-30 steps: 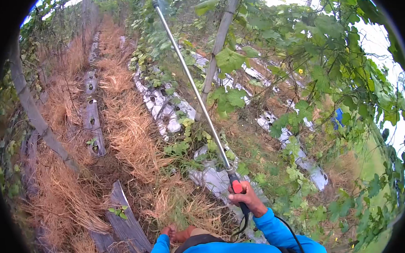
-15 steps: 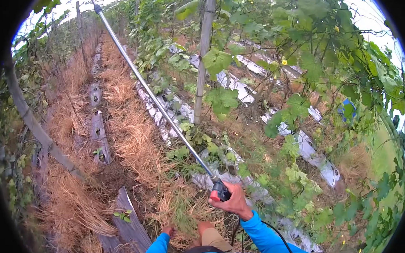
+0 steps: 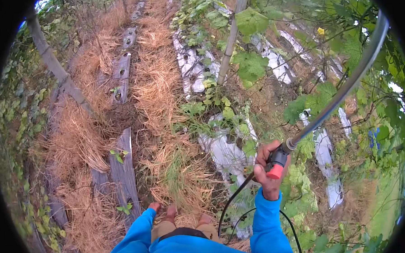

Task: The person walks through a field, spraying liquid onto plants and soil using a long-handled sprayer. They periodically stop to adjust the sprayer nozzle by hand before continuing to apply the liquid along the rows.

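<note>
My right hand (image 3: 271, 175) grips the black and red handle of a sprayer wand at the lower right of centre. From the handle, the long metal wand (image 3: 337, 98) rises to the upper right. A black hose (image 3: 228, 201) curves down from the handle toward my body. My left hand (image 3: 155, 206) hangs low near my leg, above the straw; it is small and its fingers are not clear.
Dry straw (image 3: 158, 87) lies along the path between strips of plastic mulch (image 3: 124, 175). A slanted bamboo pole (image 3: 232, 37) stands ahead, another pole (image 3: 57, 67) at left. Leafy vines (image 3: 252, 65) hang at the right.
The wand has swung from the upper left to the upper right. My right hand has moved right and up, turning with the handle. The view has shifted, and my left hand appears farther left and up.
</note>
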